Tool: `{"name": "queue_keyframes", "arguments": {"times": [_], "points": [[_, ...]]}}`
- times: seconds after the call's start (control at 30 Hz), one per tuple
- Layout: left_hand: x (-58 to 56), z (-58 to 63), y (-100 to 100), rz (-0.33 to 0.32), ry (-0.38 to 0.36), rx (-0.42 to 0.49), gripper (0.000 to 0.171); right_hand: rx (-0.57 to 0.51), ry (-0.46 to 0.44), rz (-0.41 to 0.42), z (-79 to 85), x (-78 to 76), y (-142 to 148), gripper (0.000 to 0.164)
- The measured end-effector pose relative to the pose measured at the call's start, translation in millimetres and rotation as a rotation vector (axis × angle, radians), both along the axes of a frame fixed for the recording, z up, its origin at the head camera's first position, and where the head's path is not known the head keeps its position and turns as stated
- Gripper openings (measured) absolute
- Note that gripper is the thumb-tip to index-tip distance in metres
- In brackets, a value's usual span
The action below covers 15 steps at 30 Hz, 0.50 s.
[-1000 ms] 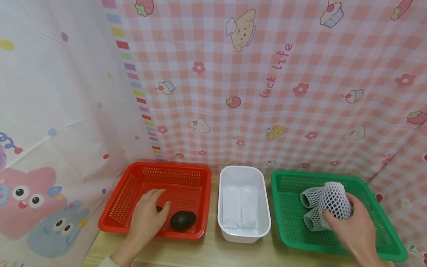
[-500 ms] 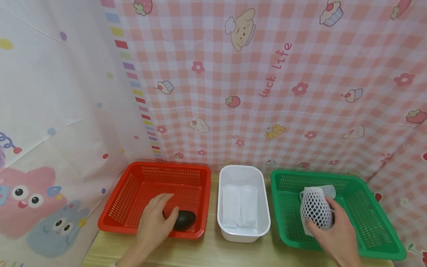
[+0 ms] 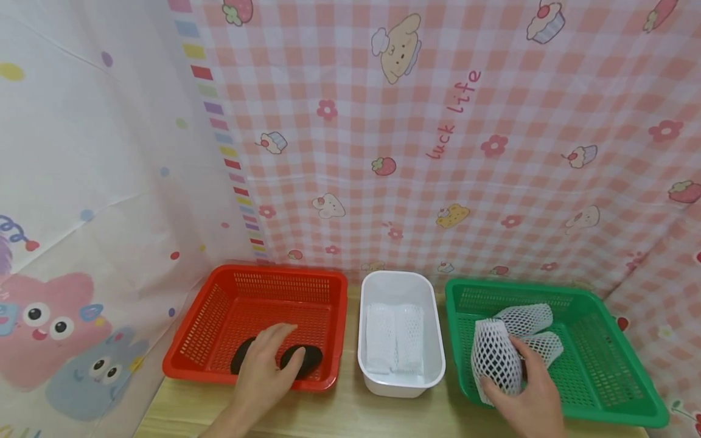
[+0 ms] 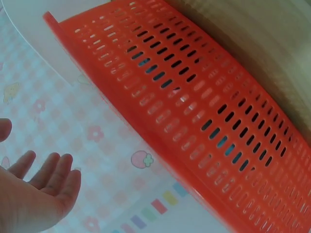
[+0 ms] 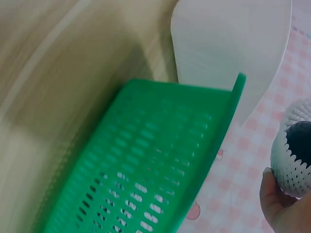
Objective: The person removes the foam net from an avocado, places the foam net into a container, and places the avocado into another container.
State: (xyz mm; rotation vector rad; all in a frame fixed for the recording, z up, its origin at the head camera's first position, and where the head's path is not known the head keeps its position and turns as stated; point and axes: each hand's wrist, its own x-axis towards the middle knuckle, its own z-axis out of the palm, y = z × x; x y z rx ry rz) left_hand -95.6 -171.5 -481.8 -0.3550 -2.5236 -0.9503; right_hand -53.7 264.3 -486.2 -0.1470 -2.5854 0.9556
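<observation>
My left hand [image 3: 265, 371] hovers over the front of the red basket [image 3: 285, 271], its fingers loosely bent and holding nothing. Two dark, smooth, avocado-like fruits lie below it: the left fruit [image 3: 241, 356] is partly covered by the hand, the right fruit [image 3: 306, 360] is beside the thumb. With my right hand [image 3: 528, 392] I grip a white foam net sleeve [image 3: 495, 356] above the front left of the green basket [image 3: 630, 359]. A dark rounded fruit [image 5: 300, 141] shows in the sleeve's end in the right wrist view. Behind it lie two more foam sleeves [image 3: 528, 319].
Between the baskets stands a white tub [image 3: 402, 383] with white foam sleeves [image 3: 380, 340] lying flat inside. All three containers rest on a wooden table [image 3: 372, 417]. A pink checked curtain [image 3: 350, 146] hangs close behind them, and a white printed curtain borders the left.
My right hand has carried the netted fruit leftward and toward the front of the green basket, uncovering the sleeves behind. My left hand has shifted right and slightly nearer over the red basket.
</observation>
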Motion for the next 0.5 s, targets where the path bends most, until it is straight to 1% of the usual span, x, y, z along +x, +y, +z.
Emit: {"name": "queue_keyframes", "arguments": {"times": [0.1, 0.23, 0.4, 0.5], "points": [[1.9, -3.2, 2, -0.042, 0.051, 0.001, 0.043, 0.0, 0.03, 0.012, -2.0, 3.1, -7, 0.088], [4.3, -7.5, 5, -0.086, 0.104, 0.002, 0.042, -0.004, 0.021, 0.036, -1.1, 8.4, -18, 0.088], [8.0, -9.4, 8, -0.104, 0.103, 0.001, 0.042, 0.007, -0.044, 0.055, 0.2, 15.0, -29, 0.088], [10.5, -9.8, 10, -0.118, 0.094, -0.009, 0.044, 0.026, -0.046, 0.08, -0.5, 17.6, -33, 0.086]]}}
